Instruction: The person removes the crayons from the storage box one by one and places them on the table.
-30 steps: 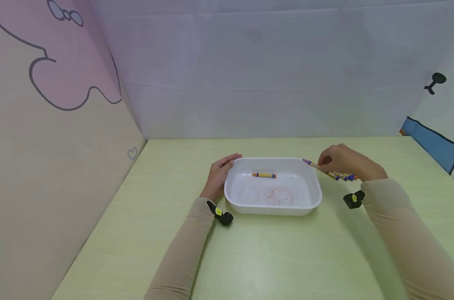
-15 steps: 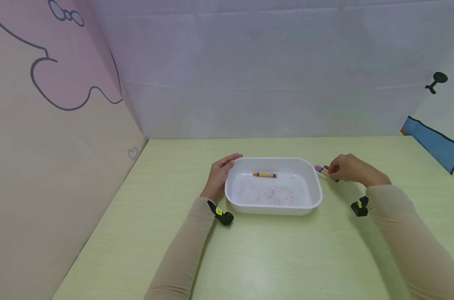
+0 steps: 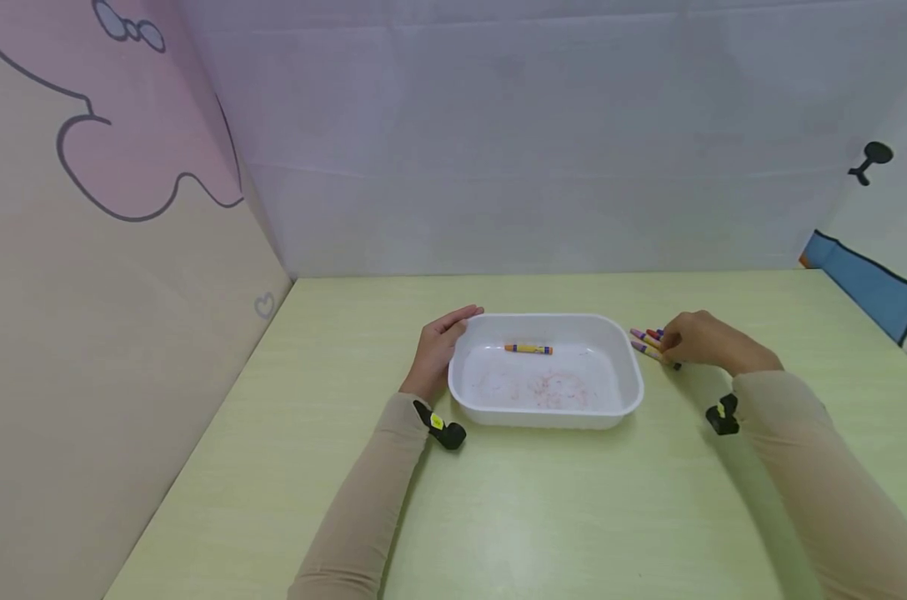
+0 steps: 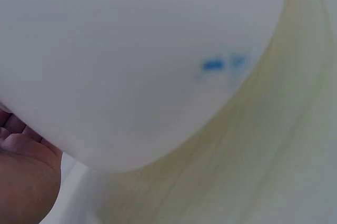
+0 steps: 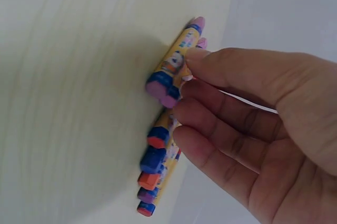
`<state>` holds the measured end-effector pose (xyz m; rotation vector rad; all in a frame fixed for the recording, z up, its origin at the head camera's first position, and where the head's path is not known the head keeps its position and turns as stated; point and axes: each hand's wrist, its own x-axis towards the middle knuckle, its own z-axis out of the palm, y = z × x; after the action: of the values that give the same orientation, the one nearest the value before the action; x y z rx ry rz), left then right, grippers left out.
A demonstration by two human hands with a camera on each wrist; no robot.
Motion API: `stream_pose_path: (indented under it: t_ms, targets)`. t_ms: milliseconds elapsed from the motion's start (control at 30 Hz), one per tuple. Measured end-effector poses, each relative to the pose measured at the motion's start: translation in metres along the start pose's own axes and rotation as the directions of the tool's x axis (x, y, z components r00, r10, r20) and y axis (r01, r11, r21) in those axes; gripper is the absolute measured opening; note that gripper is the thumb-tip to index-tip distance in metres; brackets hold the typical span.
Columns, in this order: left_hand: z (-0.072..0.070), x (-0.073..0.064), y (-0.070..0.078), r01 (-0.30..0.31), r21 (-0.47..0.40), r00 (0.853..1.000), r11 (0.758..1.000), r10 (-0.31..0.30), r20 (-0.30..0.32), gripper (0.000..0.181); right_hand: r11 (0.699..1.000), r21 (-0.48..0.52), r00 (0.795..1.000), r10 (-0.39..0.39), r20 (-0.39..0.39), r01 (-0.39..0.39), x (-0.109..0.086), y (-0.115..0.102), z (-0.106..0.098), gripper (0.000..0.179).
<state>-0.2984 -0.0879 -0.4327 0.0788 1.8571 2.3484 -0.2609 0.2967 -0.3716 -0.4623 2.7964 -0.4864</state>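
My left hand holds the back left corner of a white plastic tray, its fingers reaching along the outer wall. One orange crayon lies inside the tray. Right of the tray, my right hand is bent over a group of crayons on the table. In the right wrist view, a light purple crayon in a yellow wrapper lies closest to the camera. Behind it, thumb and fingertips pinch a second light purple crayon, largely covered by them. Several more crayons lie in a row under the fingers, with red, blue, orange and purple ends.
The pale green tabletop meets a white cloth backdrop at its far edge. A printed panel rises at the left, another at the right. Reddish smudges mark the tray's floor.
My right hand has drawn back right from the tray's rim with a light purple crayon, which now lies among the others on the table. My left hand and the tray stay put.
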Motion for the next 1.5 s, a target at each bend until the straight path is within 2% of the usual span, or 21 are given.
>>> stream_pose_path:
  t_ms: [367, 733, 933, 1100, 1333, 1500]
  targets:
    - [-0.002, 0.001, -0.001, 0.001, 0.006, 1.0, 1.0, -0.001, 0.001, 0.03, 1.0, -0.008, 0.999, -0.028, -0.037, 0.028, 0.002, -0.019, -0.014, 0.016]
    - [-0.005, 0.0, -0.002, 0.006, -0.001, 1.0, 1.0, -0.006, 0.01, 0.029, 0.991, 0.037, 0.985, -0.127, -0.119, 0.132, 0.012, -0.069, -0.027, 0.016]
    - [-0.006, 0.0, -0.003, 0.008, 0.008, 1.0, 1.0, -0.008, 0.011, 0.029, 0.989, 0.027, 0.986, -0.143, -0.082, 0.145, 0.031, -0.096, -0.024, 0.02]
    - [-0.004, 0.0, -0.002, 0.014, 0.007, 1.0, 1.0, -0.014, -0.003, 0.029, 0.985, 0.021, 0.986, -0.168, -0.017, 0.169, 0.05, -0.112, -0.016, 0.021]
    - [-0.004, 0.001, -0.002, 0.017, 0.007, 1.0, 1.0, -0.017, 0.004, 0.029, 0.981, 0.025, 0.979, -0.192, 0.06, 0.191, 0.069, -0.123, 0.003, 0.021]
    - [-0.003, 0.001, -0.001, 0.015, 0.009, 1.0, 1.0, -0.015, 0.011, 0.03, 0.986, 0.018, 0.982, -0.168, 0.089, 0.167, 0.073, -0.129, 0.013, 0.022]
